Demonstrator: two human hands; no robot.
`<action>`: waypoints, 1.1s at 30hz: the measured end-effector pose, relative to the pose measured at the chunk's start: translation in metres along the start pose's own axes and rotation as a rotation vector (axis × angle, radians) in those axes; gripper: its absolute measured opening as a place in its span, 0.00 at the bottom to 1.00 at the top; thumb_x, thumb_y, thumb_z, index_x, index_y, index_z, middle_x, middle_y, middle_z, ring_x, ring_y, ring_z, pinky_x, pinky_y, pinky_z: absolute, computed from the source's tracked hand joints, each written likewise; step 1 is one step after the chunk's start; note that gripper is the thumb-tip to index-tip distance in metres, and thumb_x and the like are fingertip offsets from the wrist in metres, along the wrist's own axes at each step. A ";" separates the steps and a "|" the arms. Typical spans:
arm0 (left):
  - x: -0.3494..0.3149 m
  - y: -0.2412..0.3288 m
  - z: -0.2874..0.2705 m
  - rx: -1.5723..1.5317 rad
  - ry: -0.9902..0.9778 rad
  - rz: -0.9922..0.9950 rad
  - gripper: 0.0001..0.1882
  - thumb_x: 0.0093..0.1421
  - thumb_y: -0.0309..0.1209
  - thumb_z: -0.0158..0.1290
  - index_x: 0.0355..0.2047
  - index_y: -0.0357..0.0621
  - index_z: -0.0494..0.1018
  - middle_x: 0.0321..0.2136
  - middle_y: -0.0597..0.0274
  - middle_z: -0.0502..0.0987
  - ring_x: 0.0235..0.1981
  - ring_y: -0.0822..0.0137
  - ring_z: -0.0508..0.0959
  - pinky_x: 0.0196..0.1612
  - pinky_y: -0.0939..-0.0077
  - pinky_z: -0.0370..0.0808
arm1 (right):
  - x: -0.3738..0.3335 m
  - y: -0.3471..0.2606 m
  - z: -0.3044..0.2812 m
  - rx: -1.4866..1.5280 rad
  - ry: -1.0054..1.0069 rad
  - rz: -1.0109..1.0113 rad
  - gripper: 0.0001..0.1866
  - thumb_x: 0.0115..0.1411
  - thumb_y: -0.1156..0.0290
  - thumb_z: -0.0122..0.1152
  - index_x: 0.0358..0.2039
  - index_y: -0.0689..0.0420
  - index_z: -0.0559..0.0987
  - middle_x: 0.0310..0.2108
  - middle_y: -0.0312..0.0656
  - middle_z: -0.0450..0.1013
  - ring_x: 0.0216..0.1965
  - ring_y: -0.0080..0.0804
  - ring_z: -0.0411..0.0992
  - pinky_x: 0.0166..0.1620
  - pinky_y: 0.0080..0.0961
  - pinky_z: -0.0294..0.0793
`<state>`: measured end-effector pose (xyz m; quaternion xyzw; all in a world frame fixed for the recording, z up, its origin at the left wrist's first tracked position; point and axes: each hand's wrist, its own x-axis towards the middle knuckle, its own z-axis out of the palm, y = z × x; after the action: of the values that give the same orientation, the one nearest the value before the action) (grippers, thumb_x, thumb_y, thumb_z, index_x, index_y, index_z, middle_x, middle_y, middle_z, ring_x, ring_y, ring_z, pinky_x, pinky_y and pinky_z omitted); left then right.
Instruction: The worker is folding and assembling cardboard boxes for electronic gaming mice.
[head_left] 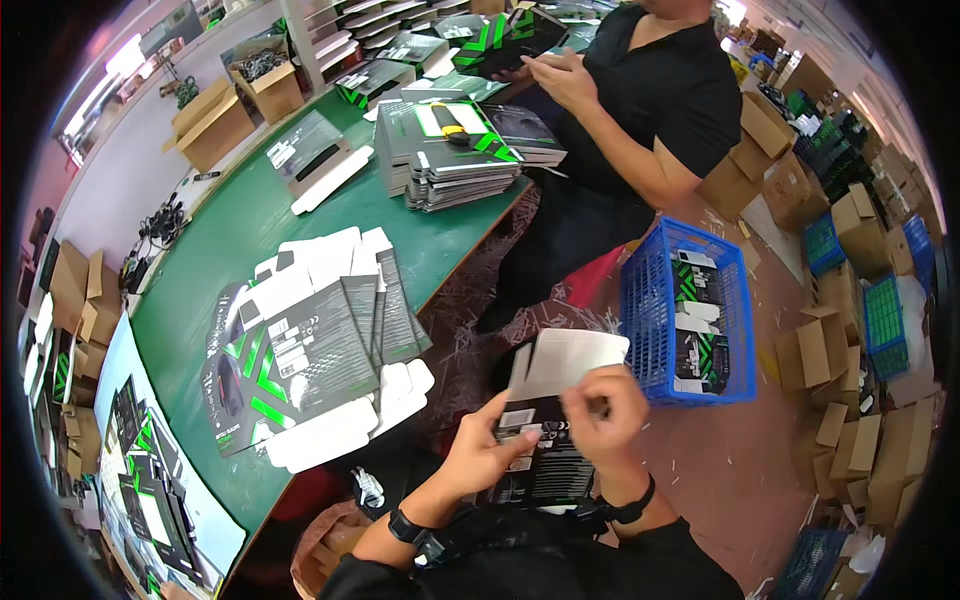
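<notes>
In front of my body, my left hand (480,448) grips a small black carton (552,472) by its left edge, thumb lying over the printed face. White inner flaps (572,358) stand open at the carton's far end. My right hand (608,410) is curled at the carton's right side, just below those flaps. Its fingers are closed, and anything pinched in them is too small to make out. To the left, a fanned pile of flattened black, green and white cartons (312,350) lies on the green table (205,270).
A blue plastic crate (742,345) with several cartons stands on the floor to the right. A person in black (660,110) works beyond the table. Stacked cartons (465,180) there carry a yellow and black knife (452,128). Brown cardboard boxes (812,355) line the right side.
</notes>
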<state>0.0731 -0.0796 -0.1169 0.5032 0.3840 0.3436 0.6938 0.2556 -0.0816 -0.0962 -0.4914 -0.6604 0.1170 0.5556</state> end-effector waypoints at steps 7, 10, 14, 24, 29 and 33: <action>-0.011 -0.034 -0.022 -0.335 0.195 -0.101 0.14 0.60 0.25 0.59 0.45 0.36 0.73 0.36 0.61 0.80 0.35 0.72 0.80 0.41 0.75 0.78 | -0.039 0.054 -0.034 0.267 -0.141 0.790 0.29 0.56 0.63 0.70 0.54 0.61 0.69 0.45 0.40 0.71 0.41 0.24 0.67 0.45 0.23 0.67; -0.005 -0.047 -0.027 -0.336 0.192 -0.130 0.14 0.61 0.24 0.59 0.46 0.35 0.73 0.37 0.61 0.80 0.36 0.72 0.80 0.42 0.74 0.78 | -0.063 0.070 -0.033 0.683 -0.292 0.979 0.39 0.58 0.51 0.69 0.61 0.58 0.61 0.46 0.43 0.69 0.49 0.28 0.67 0.54 0.27 0.65; -0.001 -0.054 -0.024 -0.304 0.223 -0.086 0.13 0.62 0.23 0.56 0.47 0.35 0.73 0.38 0.61 0.80 0.37 0.71 0.80 0.42 0.74 0.78 | -0.066 0.074 -0.040 0.495 -0.290 1.022 0.40 0.58 0.50 0.68 0.61 0.60 0.62 0.45 0.41 0.70 0.48 0.27 0.67 0.53 0.27 0.66; 0.003 -0.044 -0.026 -0.485 0.177 -0.203 0.15 0.61 0.21 0.56 0.48 0.34 0.73 0.39 0.57 0.81 0.37 0.67 0.82 0.42 0.69 0.80 | -0.095 0.086 -0.028 0.861 -0.284 1.146 0.32 0.59 0.52 0.68 0.53 0.65 0.73 0.45 0.40 0.76 0.44 0.26 0.73 0.46 0.24 0.73; 0.006 -0.044 -0.038 -0.656 0.127 -0.267 0.18 0.59 0.20 0.56 0.50 0.29 0.71 0.41 0.49 0.81 0.37 0.60 0.83 0.42 0.64 0.83 | -0.071 0.064 -0.023 0.782 -0.157 1.334 0.20 0.60 0.63 0.68 0.47 0.64 0.77 0.39 0.40 0.78 0.37 0.27 0.76 0.41 0.25 0.76; 0.010 -0.043 -0.032 -0.650 0.091 -0.268 0.19 0.59 0.20 0.56 0.51 0.28 0.70 0.42 0.47 0.80 0.38 0.59 0.83 0.41 0.64 0.83 | -0.066 0.067 -0.031 0.806 -0.171 1.363 0.19 0.60 0.66 0.67 0.47 0.64 0.77 0.39 0.41 0.79 0.36 0.28 0.77 0.40 0.24 0.77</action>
<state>0.0538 -0.0684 -0.1664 0.1853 0.3476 0.3757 0.8389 0.3102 -0.1127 -0.1726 -0.5378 -0.1615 0.6983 0.4439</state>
